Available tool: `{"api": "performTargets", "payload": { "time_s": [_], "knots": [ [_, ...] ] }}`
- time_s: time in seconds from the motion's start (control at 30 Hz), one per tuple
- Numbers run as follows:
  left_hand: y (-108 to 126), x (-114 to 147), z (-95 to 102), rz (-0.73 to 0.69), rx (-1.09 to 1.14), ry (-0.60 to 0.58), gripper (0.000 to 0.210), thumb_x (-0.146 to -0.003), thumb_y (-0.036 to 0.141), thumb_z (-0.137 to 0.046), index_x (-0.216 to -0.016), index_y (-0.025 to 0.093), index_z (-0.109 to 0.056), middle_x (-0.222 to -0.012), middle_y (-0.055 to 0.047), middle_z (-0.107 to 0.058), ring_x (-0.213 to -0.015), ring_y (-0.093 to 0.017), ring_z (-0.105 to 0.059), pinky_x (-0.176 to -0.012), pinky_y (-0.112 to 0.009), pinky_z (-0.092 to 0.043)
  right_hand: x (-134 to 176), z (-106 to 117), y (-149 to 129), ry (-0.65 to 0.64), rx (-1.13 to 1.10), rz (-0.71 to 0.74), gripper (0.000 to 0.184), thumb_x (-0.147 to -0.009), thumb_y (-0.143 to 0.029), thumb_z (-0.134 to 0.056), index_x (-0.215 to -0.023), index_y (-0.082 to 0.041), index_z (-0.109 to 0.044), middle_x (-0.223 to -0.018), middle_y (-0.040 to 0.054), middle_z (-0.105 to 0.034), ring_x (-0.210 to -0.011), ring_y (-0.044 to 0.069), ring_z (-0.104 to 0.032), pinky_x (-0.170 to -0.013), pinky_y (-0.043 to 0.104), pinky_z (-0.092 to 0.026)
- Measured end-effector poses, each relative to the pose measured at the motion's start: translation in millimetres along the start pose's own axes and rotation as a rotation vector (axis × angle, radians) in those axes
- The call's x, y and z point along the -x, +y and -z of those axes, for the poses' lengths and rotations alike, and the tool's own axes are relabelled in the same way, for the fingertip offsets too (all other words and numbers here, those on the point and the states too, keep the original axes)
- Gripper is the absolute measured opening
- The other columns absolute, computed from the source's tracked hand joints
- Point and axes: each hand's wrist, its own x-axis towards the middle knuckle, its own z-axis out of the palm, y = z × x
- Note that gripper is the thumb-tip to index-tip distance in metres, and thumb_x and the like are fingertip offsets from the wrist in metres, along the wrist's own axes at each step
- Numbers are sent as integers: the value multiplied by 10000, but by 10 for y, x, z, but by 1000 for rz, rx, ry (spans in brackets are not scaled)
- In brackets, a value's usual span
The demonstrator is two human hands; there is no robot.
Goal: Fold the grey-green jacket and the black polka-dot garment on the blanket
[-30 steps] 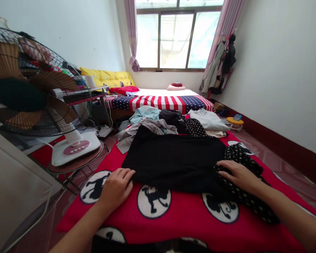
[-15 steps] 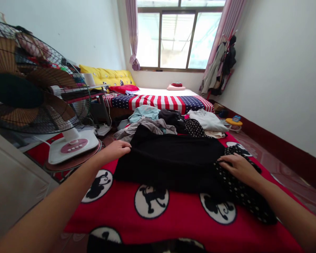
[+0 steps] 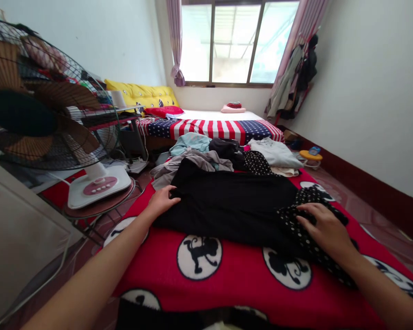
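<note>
A black top with white-dotted sleeves (image 3: pixel 227 197) lies spread sideways over the red blanket (image 3: pixel 158 270). At its left edge is my left hand (image 3: pixel 162 201), the thumb and index finger parted, resting at the cloth without a visible grip. Over the dotted part on the right, my right hand (image 3: pixel 325 227) hovers or lightly touches, its thumb and fingers apart. One dotted sleeve (image 3: pixel 258 162) stretches out at the far side; the other runs beneath my right hand and forearm, partly hidden.
Behind the top lie a grey garment (image 3: pixel 196 162), a light blue one (image 3: pixel 191 143), a dark one (image 3: pixel 227 150) and a pale folded one (image 3: pixel 275 153). A large fan (image 3: pixel 99 183) stands at left on a round stool. Beyond is a bed (image 3: pixel 209 130); a yellow stool (image 3: pixel 310 156) stands right.
Both hands have loosened from the pinched cloth, thumbs now apart from fingers. My left hand sits slightly further right. The top lies a little more wrinkled, and the view has tilted down slightly.
</note>
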Motion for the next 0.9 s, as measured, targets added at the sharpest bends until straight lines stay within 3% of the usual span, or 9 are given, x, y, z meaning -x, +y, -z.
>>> {"api": "performTargets", "payload": {
  "time_s": [0.1, 0.23, 0.37, 0.43, 0.57, 0.63, 0.9],
  "knots": [
    [69, -3, -15, 34, -24, 11, 508, -733, 351, -653, -1208, 173, -612, -988, -100, -699, -951, -267, -653, -785, -323, -500, -58, 6, -191, -74, -50, -30, 254, -860, -345, -472, -1025, -222, -622, -1048, 76, -630, -750, 199, -632, -739, 359, -510],
    [118, 81, -70, 73, -37, 57, 538, -800, 426, -596, -1279, 187, -546, -1061, -142, -691, -1026, -311, -640, -814, -376, -498, -165, -65, -452, -211, -61, -12, 278, -840, -296, -534, -1098, -264, -632, -1151, 38, -623, -741, 163, -640, -661, 293, -489],
    [100, 227, -117, 148, -14, 136, 506, -849, 483, -540, -1285, 227, -510, -1111, -146, -691, -1079, -311, -633, -853, -393, -490, -298, -140, -540, -332, -12, -24, 148, -798, -293, -605, -918, -253, -680, -949, 18, -669, -770, 175, -638, -647, 271, -450],
    [87, 296, -117, 163, 18, 192, 459, -861, 482, -523, -1255, 245, -518, -1113, -133, -695, -1084, -304, -635, -853, -385, -492, -364, -149, -547, -298, -47, -42, 111, -812, -297, -585, -849, -233, -667, -877, 17, -667, -767, 176, -626, -662, 275, -439],
    [83, 399, -100, 120, 92, 298, 438, -861, 477, -510, -1232, 244, -511, -1112, -117, -691, -1076, -284, -641, -843, -352, -498, -445, -185, -585, -111, -106, -114, 174, -832, -346, -550, -876, -226, -668, -917, 26, -674, -746, 172, -608, -674, 288, -428],
    [96, 429, -94, 100, 75, 317, 470, -849, 481, -521, -1252, 240, -496, -1091, -115, -693, -1048, -283, -651, -826, -345, -501, -447, -254, -607, -76, -59, -156, 193, -832, -363, -549, -889, -234, -680, -925, 25, -672, -748, 174, -608, -680, 293, -424],
    [137, 504, -71, 151, -196, 200, 510, -870, 463, -469, -1323, 229, -447, -931, -112, -704, -852, -325, -675, -687, -375, -490, -446, -536, -569, -232, 144, -334, 201, -848, -363, -534, -937, -260, -681, -1006, 29, -650, -858, 212, -629, -651, 289, -411]
  ]
}}
